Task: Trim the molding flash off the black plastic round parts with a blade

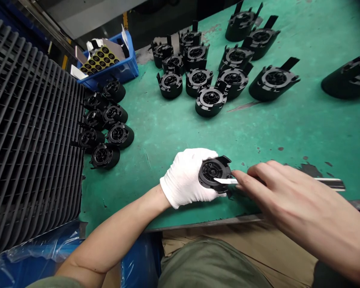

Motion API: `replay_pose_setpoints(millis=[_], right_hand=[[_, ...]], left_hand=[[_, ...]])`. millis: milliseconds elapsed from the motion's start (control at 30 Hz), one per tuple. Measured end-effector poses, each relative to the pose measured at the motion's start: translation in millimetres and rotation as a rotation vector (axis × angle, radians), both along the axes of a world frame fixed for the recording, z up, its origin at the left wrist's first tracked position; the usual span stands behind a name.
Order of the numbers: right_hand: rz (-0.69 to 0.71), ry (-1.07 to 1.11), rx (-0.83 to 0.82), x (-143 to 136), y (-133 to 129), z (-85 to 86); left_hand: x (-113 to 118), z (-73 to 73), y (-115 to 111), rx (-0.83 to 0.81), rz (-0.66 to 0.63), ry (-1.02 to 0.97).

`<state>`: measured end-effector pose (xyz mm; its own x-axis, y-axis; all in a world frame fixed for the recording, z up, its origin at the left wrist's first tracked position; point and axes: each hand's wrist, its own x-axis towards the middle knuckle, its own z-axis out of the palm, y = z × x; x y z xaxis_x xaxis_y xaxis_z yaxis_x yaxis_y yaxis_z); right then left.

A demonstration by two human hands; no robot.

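My gloved left hand (186, 178) has its fingers curled around a round black part (210, 170), gripping it by the rim just above the near edge of the green table (168, 128), with its ribbed face turned up to me. My bare right hand (283, 188) pinches a slim knife-like tool (228, 181) between its fingers, the pale blade reaching across the part's face and the far end of the tool sticking out behind my knuckles. Whether the tip touches the plastic or only hangs over it, I cannot tell.

As I judge it, this one part is mid-work: the blade is at it, and it is not set down with the others. Beyond it, similar parts stand face up in two lots. A smaller cluster (118, 134) sits on the left, beside the dark grille (33, 120); a larger, looser group (199, 78) spreads over the far side, with one lone part (348, 82) at the right edge. Nothing visible marks either lot as finished or waiting, so I cannot say how many are left. A sheet of round stickers (100, 60) lies in the blue bin (117, 78), well apart from my hands; I see no sticker on the part I hold.
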<state>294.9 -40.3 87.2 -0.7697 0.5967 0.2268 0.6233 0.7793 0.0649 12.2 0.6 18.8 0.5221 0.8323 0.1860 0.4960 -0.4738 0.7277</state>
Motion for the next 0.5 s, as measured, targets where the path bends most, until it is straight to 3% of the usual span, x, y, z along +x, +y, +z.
replay_pose_setpoints(millis=[200, 367, 500], right_hand=[[0.04, -0.024, -0.004, 2, 15, 5.6], [0.037, 0.082, -0.065, 12, 12, -5.0], [-0.069, 0.118, -0.138, 15, 4, -14.1]], left_hand=[[-1, -1.5, 1, 0.015, -0.021, -0.02], [1, 5.7, 1, -0.007, -0.005, -0.025], [0, 7.5, -2, -0.031, 0.011, 0.001]])
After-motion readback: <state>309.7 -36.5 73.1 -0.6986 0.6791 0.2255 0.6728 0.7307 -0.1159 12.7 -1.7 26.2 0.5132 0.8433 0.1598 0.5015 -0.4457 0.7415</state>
